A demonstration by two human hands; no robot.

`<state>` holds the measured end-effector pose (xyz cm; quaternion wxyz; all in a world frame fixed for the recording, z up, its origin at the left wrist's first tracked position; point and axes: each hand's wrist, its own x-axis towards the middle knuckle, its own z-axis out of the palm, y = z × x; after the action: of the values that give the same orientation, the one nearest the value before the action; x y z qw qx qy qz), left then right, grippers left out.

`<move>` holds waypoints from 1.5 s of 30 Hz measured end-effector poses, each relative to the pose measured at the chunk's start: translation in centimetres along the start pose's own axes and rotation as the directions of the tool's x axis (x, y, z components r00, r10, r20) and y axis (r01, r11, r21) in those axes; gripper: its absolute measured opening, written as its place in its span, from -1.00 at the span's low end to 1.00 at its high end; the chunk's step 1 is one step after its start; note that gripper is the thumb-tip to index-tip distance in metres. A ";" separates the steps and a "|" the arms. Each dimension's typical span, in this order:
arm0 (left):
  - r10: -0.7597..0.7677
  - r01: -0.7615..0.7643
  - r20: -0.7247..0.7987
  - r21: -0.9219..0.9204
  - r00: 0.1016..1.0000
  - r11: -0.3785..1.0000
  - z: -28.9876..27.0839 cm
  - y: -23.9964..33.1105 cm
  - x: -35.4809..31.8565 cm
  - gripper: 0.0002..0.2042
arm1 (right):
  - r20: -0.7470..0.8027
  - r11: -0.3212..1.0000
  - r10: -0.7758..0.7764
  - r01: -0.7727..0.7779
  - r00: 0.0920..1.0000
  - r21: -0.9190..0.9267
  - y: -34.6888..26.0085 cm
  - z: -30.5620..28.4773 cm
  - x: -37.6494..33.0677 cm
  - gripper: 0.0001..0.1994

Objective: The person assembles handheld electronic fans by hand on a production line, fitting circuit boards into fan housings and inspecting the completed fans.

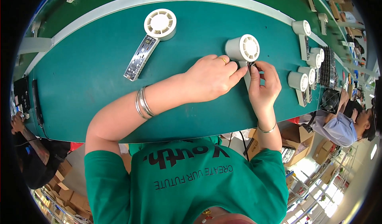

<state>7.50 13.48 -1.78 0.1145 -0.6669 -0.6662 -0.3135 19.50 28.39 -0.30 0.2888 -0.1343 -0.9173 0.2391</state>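
Observation:
A white handheld fan [241, 49] with a round slotted head lies in front of me, its narrow handle pointing toward me. My left hand [211, 77] is curled beside the handle, with a fingertip pressed against its upper part. From the other side, my right hand [264, 85] pinches the handle just below the head, where a small dark piece of circuit board shows between the fingers. The fingers hide most of the handle's inside. Farther left lies a second handheld fan [160, 23], its handle open with a circuit board [141, 58] exposed.
Several similar fans [298, 81] stand along the right of the green table [187, 122], beside stacked dark boards [328, 67] and a black square cooling fan [330, 100]. A black tool [37, 102] lies at the left edge. Other people sit at both sides.

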 end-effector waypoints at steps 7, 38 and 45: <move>-0.029 0.031 0.124 -0.013 0.992 0.999 -0.3 -0.2 0.1 -0.60 | -0.007 1.000 -0.009 0.009 1.000 0.013 -0.2 0.0 0.0 -0.91; -0.040 0.041 0.021 -0.061 0.999 0.997 0.2 -0.3 -1.0 -0.62 | -0.012 0.993 0.025 -0.024 1.000 0.112 -1.0 0.5 -0.3 -0.91; -0.008 0.004 -0.050 -0.061 0.999 0.998 0.1 -0.5 -0.9 -0.64 | -0.017 0.997 -0.043 0.044 0.999 0.065 -0.8 0.7 -0.6 -0.90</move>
<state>7.16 12.85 -2.48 0.1097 -0.6601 -0.6553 -0.3506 19.49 27.23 -0.62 0.3053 -0.1064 -0.9094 0.2615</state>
